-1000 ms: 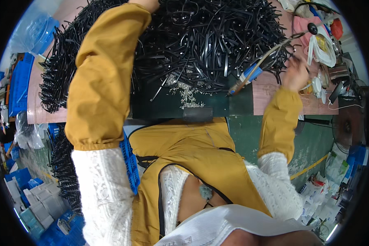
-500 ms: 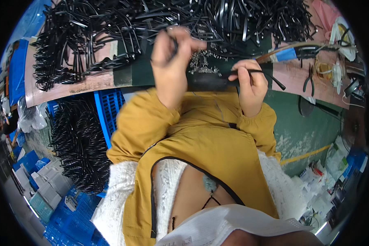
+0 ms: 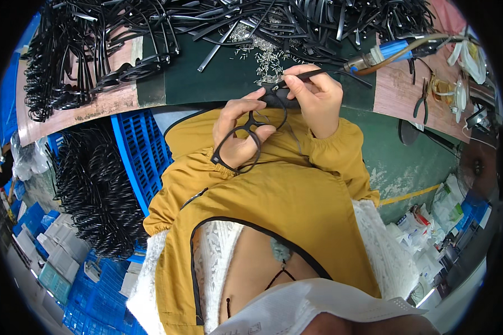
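My left hand (image 3: 236, 134) is closed around a black eyeglass frame (image 3: 251, 121), tilted in front of my body, its rims showing no lenses that I can make out. Between the fingertips of my right hand (image 3: 321, 100) is a black temple arm (image 3: 308, 74). Its hinge end meets the upper right corner of the frame, and my left fingertips lie close to that joint. Whether the two parts are joined cannot be seen. Just beyond my hands, small silver screws (image 3: 268, 62) lie scattered on the dark green mat (image 3: 193, 75).
Loose black temple arms (image 3: 324, 25) are heaped along the table's back. More frames (image 3: 50, 84) are stacked at the left. A blue and metal hand tool with a hose (image 3: 394, 50) and pliers (image 3: 422, 103) lie right. Beside me, a blue crate (image 3: 142, 148) stands near piled frames (image 3: 95, 195).
My left hand has come down from the table toward my body and now shows an eyeglass frame. My right hand has brought the temple arm up against the frame's corner.
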